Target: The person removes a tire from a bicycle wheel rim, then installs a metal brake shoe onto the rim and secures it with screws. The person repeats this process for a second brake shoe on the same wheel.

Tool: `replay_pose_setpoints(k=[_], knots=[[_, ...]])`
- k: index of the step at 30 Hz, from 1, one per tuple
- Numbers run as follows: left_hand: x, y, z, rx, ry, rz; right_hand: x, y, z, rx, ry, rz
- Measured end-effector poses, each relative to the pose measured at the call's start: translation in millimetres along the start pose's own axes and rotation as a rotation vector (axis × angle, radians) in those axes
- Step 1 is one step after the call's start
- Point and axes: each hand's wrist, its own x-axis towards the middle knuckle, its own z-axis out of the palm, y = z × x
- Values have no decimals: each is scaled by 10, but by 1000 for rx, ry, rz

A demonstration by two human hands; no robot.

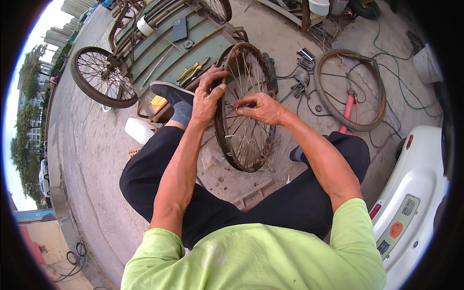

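Note:
A rusty spoked wheel [249, 166] stands tilted between my bent legs. My left hand [208, 96] is closed on the left side of its rim, thumb upward along it. My right hand [256, 108] reaches among the spokes near that same side, thumb and forefinger pinched on something small that I cannot make out. Just beyond my left hand, yellow-handled pliers [186, 73] and thin metal rods [159, 65] lie on the green cart bed [150, 53], along with a dark phone [179, 28] and a small ring [188, 44].
Left: an upturned cart wheel [104, 77], white jug [137, 129]. Right: a loose tire [377, 84], red pump [347, 113], cords, dark tools [302, 79], bucket [425, 65], white vehicle body [411, 193]. Below the wheel: a metal frame piece [253, 193]. Far left: roadway, trees, buildings.

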Motion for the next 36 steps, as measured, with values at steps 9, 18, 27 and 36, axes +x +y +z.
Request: replay_pose_setpoints(k=[9,18,27,36], knots=[[26,94,112,234,27,122,61,232,110,184,11,41],[26,152,177,264,0,136,41,213,-106,289,158,113],[52,153,179,286,14,139,155,452,-90,722,147,65],[68,118,158,277,19,149,145,467,-62,845,97,36]])
